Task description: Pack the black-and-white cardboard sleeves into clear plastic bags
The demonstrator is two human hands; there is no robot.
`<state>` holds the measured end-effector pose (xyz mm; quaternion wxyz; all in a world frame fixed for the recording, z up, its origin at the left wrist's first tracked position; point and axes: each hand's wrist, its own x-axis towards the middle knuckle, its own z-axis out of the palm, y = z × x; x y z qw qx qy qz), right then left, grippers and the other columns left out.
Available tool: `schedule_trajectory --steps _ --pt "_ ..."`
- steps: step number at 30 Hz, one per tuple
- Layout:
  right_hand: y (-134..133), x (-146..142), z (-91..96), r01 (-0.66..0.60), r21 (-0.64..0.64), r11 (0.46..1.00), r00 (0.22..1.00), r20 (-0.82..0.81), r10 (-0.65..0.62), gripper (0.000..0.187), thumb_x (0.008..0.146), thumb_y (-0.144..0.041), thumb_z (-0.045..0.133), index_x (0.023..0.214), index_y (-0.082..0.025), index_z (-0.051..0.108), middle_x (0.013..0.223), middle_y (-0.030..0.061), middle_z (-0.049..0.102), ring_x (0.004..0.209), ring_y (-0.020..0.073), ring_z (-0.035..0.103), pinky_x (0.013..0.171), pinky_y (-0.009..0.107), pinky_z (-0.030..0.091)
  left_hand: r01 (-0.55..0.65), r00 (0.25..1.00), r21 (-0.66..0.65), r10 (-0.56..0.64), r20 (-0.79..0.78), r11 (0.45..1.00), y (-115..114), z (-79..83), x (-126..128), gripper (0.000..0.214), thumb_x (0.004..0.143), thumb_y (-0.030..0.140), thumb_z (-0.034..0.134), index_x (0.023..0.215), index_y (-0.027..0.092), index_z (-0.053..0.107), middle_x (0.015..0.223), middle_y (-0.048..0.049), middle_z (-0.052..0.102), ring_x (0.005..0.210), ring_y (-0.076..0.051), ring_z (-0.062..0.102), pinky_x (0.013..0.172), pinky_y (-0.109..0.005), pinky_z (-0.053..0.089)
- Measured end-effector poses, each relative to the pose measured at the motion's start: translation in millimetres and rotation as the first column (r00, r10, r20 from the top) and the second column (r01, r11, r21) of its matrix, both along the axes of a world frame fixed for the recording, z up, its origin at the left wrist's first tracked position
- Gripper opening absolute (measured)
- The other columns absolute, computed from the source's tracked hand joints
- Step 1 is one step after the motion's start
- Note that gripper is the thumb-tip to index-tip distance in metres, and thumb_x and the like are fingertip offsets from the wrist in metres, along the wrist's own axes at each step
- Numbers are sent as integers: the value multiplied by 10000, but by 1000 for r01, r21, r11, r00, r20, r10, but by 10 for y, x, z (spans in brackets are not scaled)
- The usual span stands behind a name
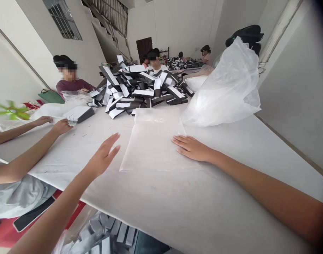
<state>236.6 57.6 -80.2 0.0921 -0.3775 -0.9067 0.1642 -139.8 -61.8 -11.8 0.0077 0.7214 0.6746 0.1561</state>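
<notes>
A stack of flat clear plastic bags [153,141] lies on the white table [193,204] in front of me. My right hand [191,147] rests flat on the stack's right edge, fingers stretched out. My left hand [103,157] hovers open just left of the stack, fingers together and extended, holding nothing. A big heap of black and white flat boxes [140,88] sits behind the bags.
A co-worker's two hands [61,126] at the left handle a black and white box [80,113] in plastic. A large crumpled plastic sack [227,88] stands at the right. Other people sit at the far side. A green fan [11,111] sits far left.
</notes>
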Motion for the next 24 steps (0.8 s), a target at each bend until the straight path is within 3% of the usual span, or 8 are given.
schedule_trajectory --steps 3,6,9,13,14,17,20,24 --pt "-1 22 3 -20 -13 1000 999 -32 20 572 971 -582 270 1510 -391 268 1598 -63 181 1480 233 144 1203 468 92 235 969 4 -234 -82 972 470 71 434 611 978 543 268 1518 257 267 1586 -6 264 1460 -231 238 1191 -409 229" --pt "7 30 19 -54 -11 998 998 -44 54 565 973 -575 283 1509 -396 265 1598 -57 191 1479 234 146 1201 480 76 394 884 -37 -389 -259 918 1052 -50 831 581 991 451 268 1516 202 276 1589 -20 255 1482 -203 158 1218 -404 103" --pt "1 25 64 -72 -6 997 997 -22 72 574 979 -558 279 1520 -365 250 1596 -27 208 1479 232 147 1197 486 69 320 898 -45 -318 -304 946 1639 -204 1046 577 988 419 270 1522 200 262 1597 -25 230 1490 -204 111 1215 -427 32" --pt "-5 19 130 -76 -12 997 997 1 76 586 984 -549 267 1528 -334 238 1597 -5 208 1478 232 154 1191 491 79 98 968 -157 -131 -213 983 2218 -359 969 588 978 503 215 1523 284 252 1607 4 175 1490 -258 102 1185 -528 82" --pt "1 20 140 -84 -12 996 996 2 84 588 987 -547 262 1531 -327 230 1599 -3 202 1478 229 153 1191 492 77 85 971 -175 -121 -207 981 2310 -403 901 595 967 515 238 1512 280 287 1597 -19 215 1476 -298 159 1165 -569 123" --pt "32 29 147 -112 -14 994 994 -17 111 582 993 -534 262 1534 -323 216 1601 -4 194 1480 221 145 1193 492 61 76 975 -184 -112 -192 980 2464 -546 681 616 963 507 214 1518 248 280 1595 -36 220 1469 -280 197 1169 -515 169" --pt "65 37 126 -132 -27 991 990 -53 130 572 992 -525 297 1529 -342 226 1601 -9 198 1479 227 147 1194 493 48 62 979 -178 -95 -178 982 2477 -638 566 626 959 527 191 1522 262 264 1602 -14 193 1476 -258 176 1178 -492 149" --pt "73 43 69 -136 -28 990 988 -79 133 560 989 -514 317 1523 -365 240 1595 -24 224 1474 239 168 1195 510 51 41 986 -174 -68 -153 984 2435 -642 590 625 955 530 209 1513 262 288 1596 0 214 1476 -246 178 1183 -481 142"
